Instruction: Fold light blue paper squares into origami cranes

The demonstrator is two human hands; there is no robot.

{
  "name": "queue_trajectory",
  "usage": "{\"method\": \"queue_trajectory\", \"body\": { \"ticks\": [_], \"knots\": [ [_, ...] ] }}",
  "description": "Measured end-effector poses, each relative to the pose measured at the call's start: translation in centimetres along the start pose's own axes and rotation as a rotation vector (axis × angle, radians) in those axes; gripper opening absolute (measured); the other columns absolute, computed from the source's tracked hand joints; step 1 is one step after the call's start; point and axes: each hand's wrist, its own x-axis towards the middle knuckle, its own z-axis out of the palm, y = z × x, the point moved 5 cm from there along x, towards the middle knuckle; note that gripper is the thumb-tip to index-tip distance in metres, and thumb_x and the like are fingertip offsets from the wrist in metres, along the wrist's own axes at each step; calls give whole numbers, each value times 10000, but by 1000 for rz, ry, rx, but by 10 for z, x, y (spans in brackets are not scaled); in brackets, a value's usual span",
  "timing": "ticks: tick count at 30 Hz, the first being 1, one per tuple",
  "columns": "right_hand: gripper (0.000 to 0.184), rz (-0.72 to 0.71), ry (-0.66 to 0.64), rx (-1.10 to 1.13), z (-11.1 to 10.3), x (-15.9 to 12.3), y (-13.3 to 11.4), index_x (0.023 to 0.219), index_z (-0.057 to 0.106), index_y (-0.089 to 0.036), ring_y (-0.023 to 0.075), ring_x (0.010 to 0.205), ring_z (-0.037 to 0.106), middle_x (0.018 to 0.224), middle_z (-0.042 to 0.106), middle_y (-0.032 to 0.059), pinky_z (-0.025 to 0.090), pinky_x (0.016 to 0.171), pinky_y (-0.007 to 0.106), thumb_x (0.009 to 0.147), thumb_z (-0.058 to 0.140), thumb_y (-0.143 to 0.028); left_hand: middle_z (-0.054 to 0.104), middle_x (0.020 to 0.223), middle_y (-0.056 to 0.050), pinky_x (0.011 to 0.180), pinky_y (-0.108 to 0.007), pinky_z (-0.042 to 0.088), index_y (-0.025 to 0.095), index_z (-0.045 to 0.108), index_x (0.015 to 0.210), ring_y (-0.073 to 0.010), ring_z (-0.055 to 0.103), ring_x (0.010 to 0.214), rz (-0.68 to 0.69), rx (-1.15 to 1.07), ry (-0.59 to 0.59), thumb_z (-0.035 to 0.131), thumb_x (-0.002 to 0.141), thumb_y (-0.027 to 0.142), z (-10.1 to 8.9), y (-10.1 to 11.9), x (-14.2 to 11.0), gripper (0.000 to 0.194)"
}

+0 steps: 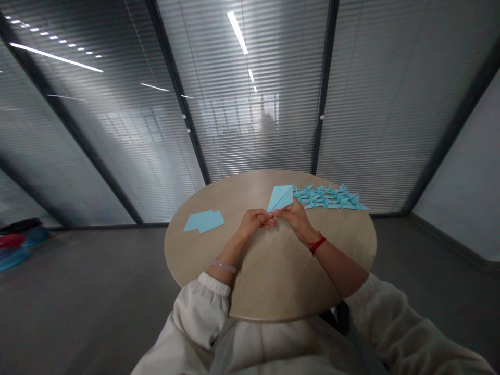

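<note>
A light blue sheet of origami paper [282, 196], folded into a kite shape with crease lines showing, is held above the middle of the table. My left hand [255, 221] pinches its near, narrow corner between thumb and fingers. On the same corner and along the right edge, my right hand [296, 216] is closed, its thumb close to the left thumb. Just beyond the right hand lie several folded blue paper cranes [328, 197], packed in rows. Flat blue paper sheets [204, 221] overlap on the table, left of my left hand.
The round wooden table [273, 291] reaches close to my body. Behind it stands a glass partition with blinds [258, 135] and dark frames. Red and blue tubs [15, 247] are on the floor at far left; a white wall [464, 172] rises at right.
</note>
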Motion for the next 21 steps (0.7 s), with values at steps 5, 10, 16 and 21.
{"method": "queue_trajectory", "body": {
  "ticks": [5, 10, 16, 21],
  "knots": [
    [564, -18, 64, 12, -7, 3, 3, 1060, 513, -194, 167, 674, 633, 704, 683, -26, 461, 673, 280, 619, 788, -413, 739, 794, -119, 693, -277, 524, 108, 711, 770, -180, 686, 734, -14, 0, 26, 775, 640, 523, -3, -1, 1, 440],
    [551, -12, 84, -46, -10, 4, 3, 1025, 534, -190, 193, 680, 650, 698, 701, 3, 470, 684, 301, 608, 793, -439, 732, 759, -119, 703, -304, 530, 102, 701, 773, -176, 677, 692, -18, -13, 15, 780, 620, 558, -4, -3, 4, 487],
    [383, -36, 107, -10, -10, 3, -6, 898, 552, -196, 219, 751, 681, 719, 712, 39, 487, 765, 342, 677, 727, -455, 730, 752, -111, 700, -302, 531, 108, 695, 759, -175, 677, 694, -44, -29, 36, 797, 588, 563, -8, -6, 6, 497],
    [373, -25, 145, 22, -16, 7, -3, 886, 568, -191, 223, 734, 680, 723, 706, 35, 489, 788, 367, 668, 716, -456, 731, 789, -124, 700, -302, 530, 100, 693, 787, -181, 680, 719, -57, -26, 39, 795, 611, 540, -9, -9, 5, 486]
  ]
}}
